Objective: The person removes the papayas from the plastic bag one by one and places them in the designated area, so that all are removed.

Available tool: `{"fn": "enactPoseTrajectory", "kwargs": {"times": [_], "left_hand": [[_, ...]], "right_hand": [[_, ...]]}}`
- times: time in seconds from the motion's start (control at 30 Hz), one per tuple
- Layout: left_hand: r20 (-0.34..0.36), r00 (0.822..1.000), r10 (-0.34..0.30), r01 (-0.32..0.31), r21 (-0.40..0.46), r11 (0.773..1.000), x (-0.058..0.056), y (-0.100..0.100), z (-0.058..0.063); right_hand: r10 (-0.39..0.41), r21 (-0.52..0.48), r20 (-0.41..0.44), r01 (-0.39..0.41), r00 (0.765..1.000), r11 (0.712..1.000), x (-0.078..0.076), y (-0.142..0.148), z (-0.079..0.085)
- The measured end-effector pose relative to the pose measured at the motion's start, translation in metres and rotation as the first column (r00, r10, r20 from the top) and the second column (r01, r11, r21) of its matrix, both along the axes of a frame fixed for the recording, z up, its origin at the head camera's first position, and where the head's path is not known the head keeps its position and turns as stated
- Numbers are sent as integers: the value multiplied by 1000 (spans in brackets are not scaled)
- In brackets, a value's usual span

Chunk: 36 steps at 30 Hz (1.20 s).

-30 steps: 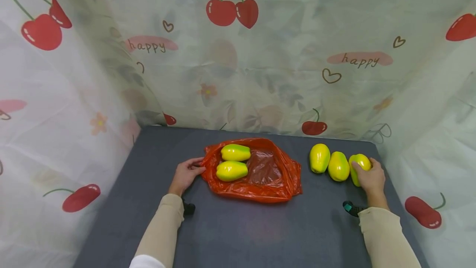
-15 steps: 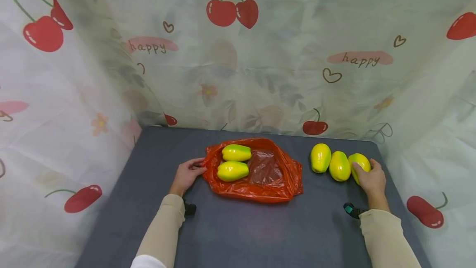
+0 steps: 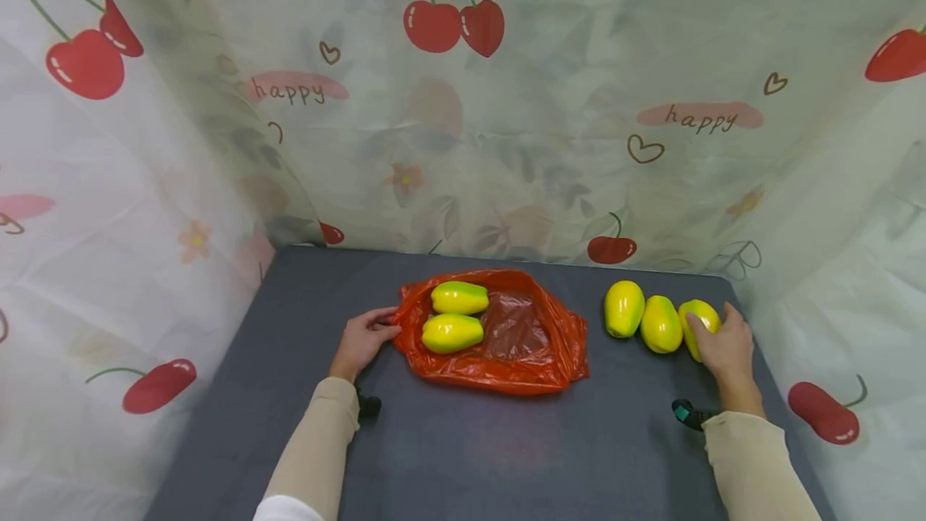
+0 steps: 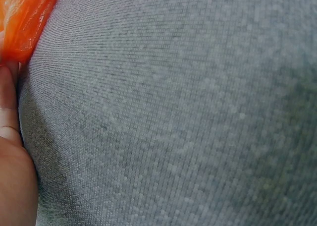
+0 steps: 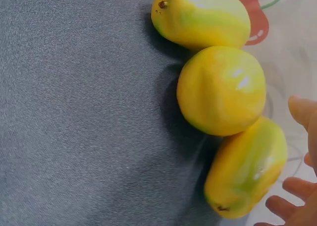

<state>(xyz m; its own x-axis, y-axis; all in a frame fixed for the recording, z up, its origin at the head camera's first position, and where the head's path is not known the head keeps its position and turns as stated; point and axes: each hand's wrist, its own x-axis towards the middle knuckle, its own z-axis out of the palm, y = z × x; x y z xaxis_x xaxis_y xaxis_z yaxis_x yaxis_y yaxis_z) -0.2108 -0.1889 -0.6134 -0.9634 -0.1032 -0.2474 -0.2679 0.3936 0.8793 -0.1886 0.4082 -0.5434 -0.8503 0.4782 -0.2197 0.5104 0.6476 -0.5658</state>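
A red plastic bag (image 3: 571, 344) lies with its mouth spread wide on the dark table, and two yellow-green papayas (image 3: 452, 333) rest side by side in its left half. My left hand (image 3: 362, 342) pinches the bag's left edge; in the left wrist view, thumb and fingers meet at the orange-looking plastic (image 4: 25, 32). To the right stand three more papayas in a row, the left one (image 3: 624, 309), the middle one (image 3: 661, 324) and the right one (image 3: 703, 318). Beside the right papaya (image 5: 247, 169) my right hand (image 3: 727, 348) has its fingers spread, apart from the fruit in the right wrist view.
The dark grey table (image 3: 492, 457) has its back edge against a hanging white curtain (image 3: 535, 175) printed with cherries. More curtain hangs along both sides. Bare tabletop shows between the bag and the row of fruit, and in front of both.
My right hand has eased slightly back and right, its fingers opening away from the right papaya. The left hand, the bag and the fruit stay in place.
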Motion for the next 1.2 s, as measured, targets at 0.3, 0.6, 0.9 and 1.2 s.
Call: {"fn": "enactPoseTrajectory", "kwargs": {"times": [0.3,0.6,0.9,1.2], "left_hand": [[-4,1000,-4,4,-2,1000,2,0,-2],[-4,1000,-3,3,-3,1000,3,-2,-4],[0,1000,-4,4,-1,1000,3,-3,-3],[-8,1000,5,-5,17,1000,0,-1,-1]], "right_hand": [[164,189,7,-162,986,968,0,-17,15],[327,310,-9,-308,945,899,-2,-38,21],[408,410,-11,-368,913,834,-2,-60,20],[464,439,-43,-401,885,804,2,-81,27]]}}
